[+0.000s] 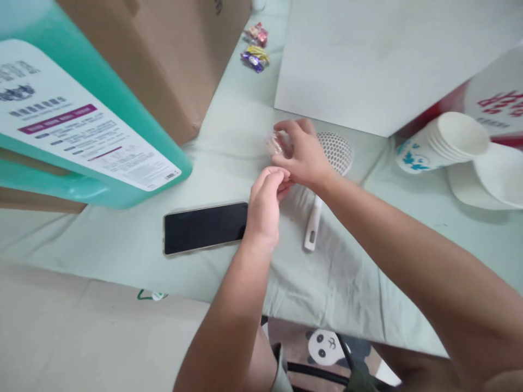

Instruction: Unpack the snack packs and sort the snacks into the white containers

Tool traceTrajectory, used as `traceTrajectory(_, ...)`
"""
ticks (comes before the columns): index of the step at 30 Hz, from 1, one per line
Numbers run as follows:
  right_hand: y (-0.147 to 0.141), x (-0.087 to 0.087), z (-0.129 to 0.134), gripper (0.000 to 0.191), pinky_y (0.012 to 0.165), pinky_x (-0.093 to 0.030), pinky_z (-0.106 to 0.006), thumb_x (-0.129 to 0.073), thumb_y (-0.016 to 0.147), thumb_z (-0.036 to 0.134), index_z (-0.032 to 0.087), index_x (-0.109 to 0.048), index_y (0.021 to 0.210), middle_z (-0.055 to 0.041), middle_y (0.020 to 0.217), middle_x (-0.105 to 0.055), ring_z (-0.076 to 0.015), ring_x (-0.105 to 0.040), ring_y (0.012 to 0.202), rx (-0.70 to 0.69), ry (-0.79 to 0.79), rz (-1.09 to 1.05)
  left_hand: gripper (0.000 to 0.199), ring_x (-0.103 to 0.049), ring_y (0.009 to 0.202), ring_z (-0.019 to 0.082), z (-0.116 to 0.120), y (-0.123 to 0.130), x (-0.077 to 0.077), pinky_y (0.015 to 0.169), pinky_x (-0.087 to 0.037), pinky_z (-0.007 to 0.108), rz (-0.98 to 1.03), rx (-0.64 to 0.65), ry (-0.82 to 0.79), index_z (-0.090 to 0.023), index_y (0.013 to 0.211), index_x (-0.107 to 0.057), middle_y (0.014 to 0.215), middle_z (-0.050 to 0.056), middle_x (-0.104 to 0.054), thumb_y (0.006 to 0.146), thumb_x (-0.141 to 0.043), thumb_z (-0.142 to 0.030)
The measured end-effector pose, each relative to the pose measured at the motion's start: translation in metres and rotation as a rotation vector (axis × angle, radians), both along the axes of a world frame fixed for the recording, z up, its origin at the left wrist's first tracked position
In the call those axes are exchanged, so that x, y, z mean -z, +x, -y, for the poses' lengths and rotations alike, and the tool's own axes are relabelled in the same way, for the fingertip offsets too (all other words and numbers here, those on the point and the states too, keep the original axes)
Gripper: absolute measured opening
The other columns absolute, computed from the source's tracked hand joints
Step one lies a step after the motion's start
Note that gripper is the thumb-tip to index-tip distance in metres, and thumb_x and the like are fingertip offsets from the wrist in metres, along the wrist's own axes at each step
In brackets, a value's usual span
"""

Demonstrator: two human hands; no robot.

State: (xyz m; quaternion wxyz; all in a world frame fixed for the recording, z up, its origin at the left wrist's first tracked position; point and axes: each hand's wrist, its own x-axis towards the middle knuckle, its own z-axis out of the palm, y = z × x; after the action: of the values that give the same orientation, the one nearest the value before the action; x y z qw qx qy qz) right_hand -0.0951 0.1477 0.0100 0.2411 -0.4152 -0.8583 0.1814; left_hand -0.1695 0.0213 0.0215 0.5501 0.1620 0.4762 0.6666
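My right hand (301,152) curls its fingers round a shiny, crinkled wrapper (276,142), blurred by motion. Just below it, my left hand (267,201) is closed in a pinch, its fingertips touching or nearly touching the right hand. What the left fingers hold, if anything, is hidden. Partly under my right hand and wrist lies a white skimmer (335,152) with a round, perforated head and a slotted handle. A dark-screened phone (204,227) lies flat beside my left hand, which covers its right end.
A green cloth-covered table (347,283) carries a large jug of teal liquid (118,103) and a cardboard box (163,54) at left. Wrapped candies (255,57) lie at the back. A white box (347,60), stacked paper cups (433,144) and a white bowl (469,188) stand right.
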Motion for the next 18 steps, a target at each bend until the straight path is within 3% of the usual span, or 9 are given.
traceTrajectory(2, 0.043, -0.013, 0.019, 0.048, 0.113, -0.048, -0.053, -0.063, 0.082, 0.023, 0.024, -0.057, 0.130, -0.0119, 0.128, -0.059, -0.0322, -0.057, 0.130, 0.102, 0.065, -0.092, 0.020, -0.059, 0.072, 0.014, -0.001, 0.012, -0.006, 0.078, -0.050, 0.027, 0.055, 0.109, 0.020, -0.021, 0.070, -0.056, 0.074, 0.000, -0.058, 0.087, -0.059, -0.031)
traceTrajectory(4, 0.091, -0.021, 0.047, 0.043, 0.110, -0.050, -0.053, -0.065, 0.084, 0.026, 0.025, -0.058, 0.126, -0.0118, 0.126, -0.061, -0.0313, -0.058, 0.128, 0.195, 0.110, -0.158, 0.022, -0.057, 0.068, 0.013, -0.001, 0.031, -0.011, 0.073, -0.049, 0.027, 0.061, 0.207, 0.021, -0.021, 0.069, -0.055, 0.070, -0.001, -0.055, 0.087, -0.063, -0.030)
traceTrajectory(6, 0.139, -0.020, 0.082, 0.044, 0.101, -0.055, -0.050, -0.069, 0.085, 0.034, 0.027, -0.056, 0.126, -0.0111, 0.125, -0.062, -0.0301, -0.061, 0.122, 0.304, 0.107, -0.234, 0.017, -0.062, 0.078, 0.014, 0.002, 0.057, -0.012, 0.077, -0.049, 0.027, 0.024, 0.332, 0.005, -0.021, 0.076, -0.059, 0.079, 0.000, -0.060, 0.086, -0.068, -0.031)
traceTrajectory(9, 0.199, -0.002, 0.132, 0.050, 0.086, -0.059, -0.044, -0.074, 0.084, 0.041, 0.028, -0.054, 0.129, -0.0108, 0.125, -0.062, -0.0287, -0.063, 0.115, 0.449, 0.027, -0.302, 0.018, -0.066, 0.096, 0.017, 0.011, 0.105, -0.009, 0.090, -0.050, 0.031, -0.037, 0.577, -0.029, -0.021, 0.094, -0.064, 0.101, 0.002, -0.067, 0.085, -0.075, -0.033)
traceTrajectory(11, 0.224, 0.013, 0.157, 0.053, 0.082, -0.060, -0.044, -0.077, 0.081, 0.041, 0.029, -0.054, 0.128, -0.0109, 0.124, -0.060, -0.0285, -0.064, 0.112, 0.525, 0.007, -0.346, 0.026, -0.067, 0.099, 0.018, 0.018, 0.135, -0.004, 0.092, -0.051, 0.032, -0.055, 0.703, -0.034, -0.020, 0.102, -0.064, 0.111, 0.004, -0.068, 0.082, -0.078, -0.030)
traceTrajectory(13, 0.239, 0.022, 0.172, 0.051, 0.082, -0.061, -0.043, -0.076, 0.081, 0.038, 0.029, -0.055, 0.126, -0.0113, 0.125, -0.058, -0.0286, -0.063, 0.115, 0.564, -0.027, -0.401, 0.031, -0.068, 0.097, 0.017, 0.023, 0.159, 0.001, 0.090, -0.052, 0.030, -0.071, 0.742, -0.017, -0.020, 0.103, -0.064, 0.113, 0.004, -0.068, 0.079, -0.081, -0.028)
traceTrajectory(18, 0.266, 0.012, 0.184, 0.051, 0.097, -0.060, -0.049, -0.072, 0.087, 0.036, 0.030, -0.053, 0.133, -0.0141, 0.138, -0.053, -0.0314, -0.056, 0.133, 0.467, -0.114, -0.502, 0.025, -0.064, 0.082, 0.011, 0.020, 0.191, 0.006, 0.076, -0.051, 0.023, -0.065, 0.664, -0.012, -0.020, 0.091, -0.064, 0.094, -0.002, -0.067, 0.077, -0.082, -0.030)
